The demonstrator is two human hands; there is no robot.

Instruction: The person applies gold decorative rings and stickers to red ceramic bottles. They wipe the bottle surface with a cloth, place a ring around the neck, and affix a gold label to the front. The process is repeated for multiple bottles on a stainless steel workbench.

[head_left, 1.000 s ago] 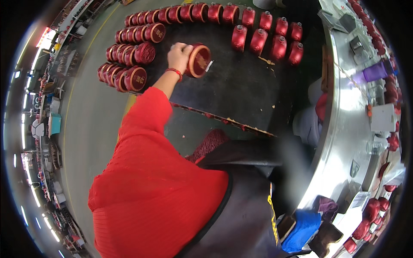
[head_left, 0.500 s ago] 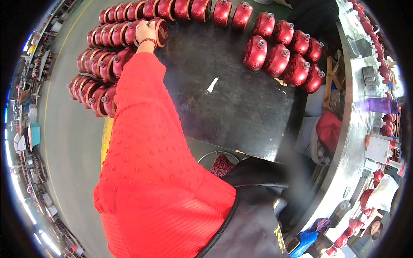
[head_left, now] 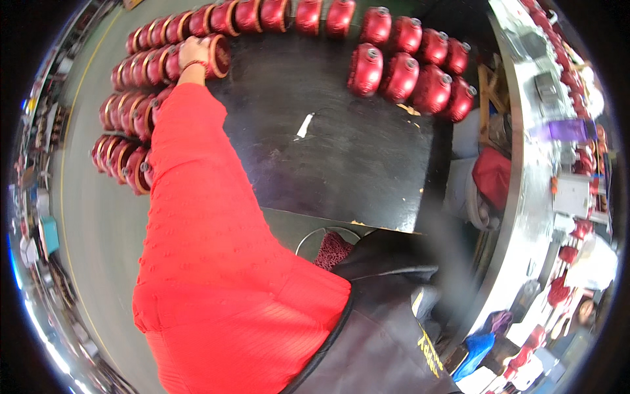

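- The round red metal housing with a tan rim (head_left: 218,56) lies on its side at the far left of the black mat (head_left: 341,164), last in a row of the same red housings (head_left: 147,65).
- Left hand (head_left: 194,52), arm in a red sleeve (head_left: 197,197), rests on that housing, fingers curled over its top; how firm the grip is, I cannot tell.
- Right hand is out of sight.
- Further right, a cluster of red housings (head_left: 410,75) stands upright.
- A small white scrap (head_left: 304,125) lies mid-mat.

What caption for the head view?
Left hand grips a red round casing at the end of a row on a black mat.
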